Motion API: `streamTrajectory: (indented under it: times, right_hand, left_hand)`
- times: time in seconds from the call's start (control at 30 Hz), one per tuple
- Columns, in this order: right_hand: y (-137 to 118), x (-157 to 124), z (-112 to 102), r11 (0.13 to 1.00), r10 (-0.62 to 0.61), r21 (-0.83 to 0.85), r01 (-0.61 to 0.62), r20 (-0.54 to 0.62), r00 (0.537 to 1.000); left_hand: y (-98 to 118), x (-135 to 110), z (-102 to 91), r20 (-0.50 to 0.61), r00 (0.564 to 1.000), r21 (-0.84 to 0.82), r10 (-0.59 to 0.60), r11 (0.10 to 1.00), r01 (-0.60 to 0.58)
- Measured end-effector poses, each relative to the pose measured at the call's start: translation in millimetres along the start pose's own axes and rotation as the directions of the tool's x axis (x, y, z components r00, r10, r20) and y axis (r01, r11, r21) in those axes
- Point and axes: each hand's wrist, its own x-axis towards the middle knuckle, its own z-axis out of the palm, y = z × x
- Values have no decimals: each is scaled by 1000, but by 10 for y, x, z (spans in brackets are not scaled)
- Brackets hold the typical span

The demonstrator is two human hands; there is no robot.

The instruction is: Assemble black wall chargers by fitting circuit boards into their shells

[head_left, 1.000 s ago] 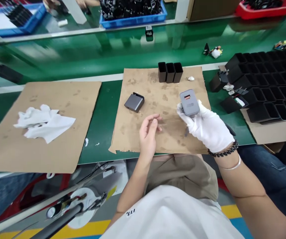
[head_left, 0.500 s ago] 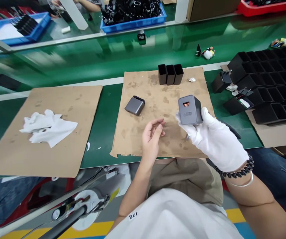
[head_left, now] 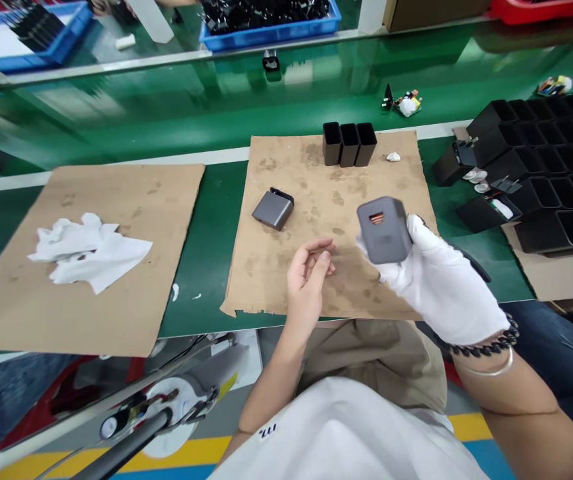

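My right hand [head_left: 429,273], in a white glove, is wrapped round a dark grey power adapter [head_left: 385,230] above the cardboard. The adapter's face with an orange-lined USB port is turned up towards me, a little blurred. To its left, my bare left hand [head_left: 311,270] rests over the cardboard, its fingers loosely curled, thumb apart from the index finger and nothing held. A second grey adapter [head_left: 273,209] lies on the cardboard sheet [head_left: 261,287], up and left of that hand. Partly hidden behind the glove is a dark tool handle [head_left: 474,263].
Three black empty housings [head_left: 349,145] stand at the cardboard's back edge, near a white scrap [head_left: 393,157]. Many more housings [head_left: 541,193] fill the right side. White cloth [head_left: 89,250] lies on another cardboard sheet at left. A blue tray [head_left: 271,40] of black parts sits at the back.
The view has shifted slightly. The adapter in my gloved hand has tilted a little and dropped slightly towards me. My left hand keeps nearly the same pose.
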Motion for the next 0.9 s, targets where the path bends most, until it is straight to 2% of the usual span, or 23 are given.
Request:
streamTrajectory:
  times: [0.03, 0.07, 0.1, 0.13, 0.17, 0.2, 0.23, 0.3, 0.33, 0.37, 0.43, 0.5, 0.57, 0.63, 0.73, 0.9]
  right_hand:
    - [-11, -3, -19, 979, -180, -111, 169, -99, 979]
    - [-21, 0, -39, 910, -374, -254, 328, -158, 914]
    - [-24, 14, -59, 797, -537, -412, 442, -149, 830]
    - [-11, 40, -77, 664, -634, -562, 493, -75, 769]
    - [22, 83, -94, 526, -658, -693, 493, 36, 753]
    - [77, 140, -112, 391, -601, -797, 461, 158, 784]
    - [148, 209, -131, 262, -526, -873, 412, 229, 819]
    - [300, 354, -182, 49, -407, -945, 324, 278, 870]
    - [357, 416, -213, -12, -379, -953, 304, 286, 880]
    - [387, 464, -244, -48, -357, -954, 296, 294, 887]
    - [363, 503, -298, -55, -341, -945, 322, 321, 883]
    - [270, 477, -324, -21, -387, -935, 355, 335, 859]
    - [195, 434, -322, 22, -465, -936, 351, 301, 833]
    - [199, 420, -308, 42, -490, -946, 322, 262, 831]
    - [322, 466, -320, 25, -392, -945, 327, 292, 872]
    - [376, 562, -433, 16, -308, -915, 403, 379, 873]
  left_hand:
    - [-1, -13, -15, -23, 999, 2, 25, 1000, -25]
    - [-2, -29, -35, -49, 998, 7, 50, 999, -49]
    - [-2, -46, -59, -73, 995, 18, 71, 997, -69]
    - [-2, -63, -85, -89, 992, 33, 87, 996, -84]
    - [-2, -78, -110, -99, 990, 49, 99, 994, -94]
    - [-2, -89, -131, -103, 988, 65, 112, 992, -105]
    - [-3, -96, -148, -101, 988, 79, 120, 991, -112]
    - [-5, -97, -162, -80, 989, 103, 125, 988, -117]
    - [-7, -93, -162, -68, 990, 111, 124, 987, -116]
    - [-9, -88, -160, -54, 992, 117, 118, 987, -111]
    - [-13, -82, -154, -34, 994, 122, 103, 988, -98]
    - [-16, -85, -156, -38, 994, 119, 98, 989, -93]
    - [-17, -96, -167, -44, 994, 121, 102, 988, -96]
    - [-15, -104, -179, -43, 993, 127, 113, 986, -106]
    - [-13, -107, -185, -35, 994, 135, 103, 986, -97]
    - [-27, -107, -180, -13, 996, 171, 86, 982, -82]
